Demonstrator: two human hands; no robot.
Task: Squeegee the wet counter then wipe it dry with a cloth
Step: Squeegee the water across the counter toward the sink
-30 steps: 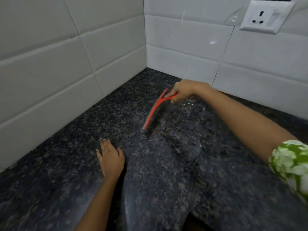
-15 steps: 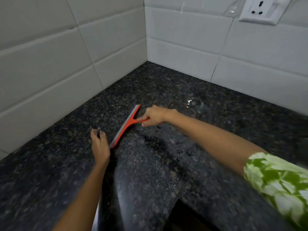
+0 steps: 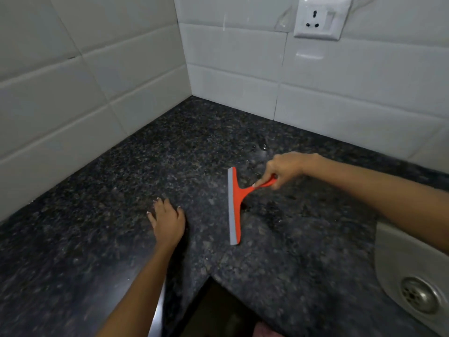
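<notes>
A red squeegee (image 3: 236, 203) with a grey rubber blade lies on the dark speckled granite counter (image 3: 109, 215), blade edge facing left. My right hand (image 3: 285, 169) grips its short red handle from the right. My left hand (image 3: 167, 221) rests flat on the counter, fingers spread, a little left of the blade and apart from it. Water drops glisten on the counter behind my right hand, near the back wall. No cloth is in view.
White tiled walls (image 3: 230, 57) meet in a corner behind the counter. A white wall socket (image 3: 320, 19) sits at the upper right. A steel sink (image 3: 413, 283) with its drain lies at the lower right. The counter's inner edge drops off at the bottom centre.
My right hand has drawn the squeegee from the back corner toward me and to the right; the blade now stands nearly straight front to back. My left hand stayed flat on the counter.
</notes>
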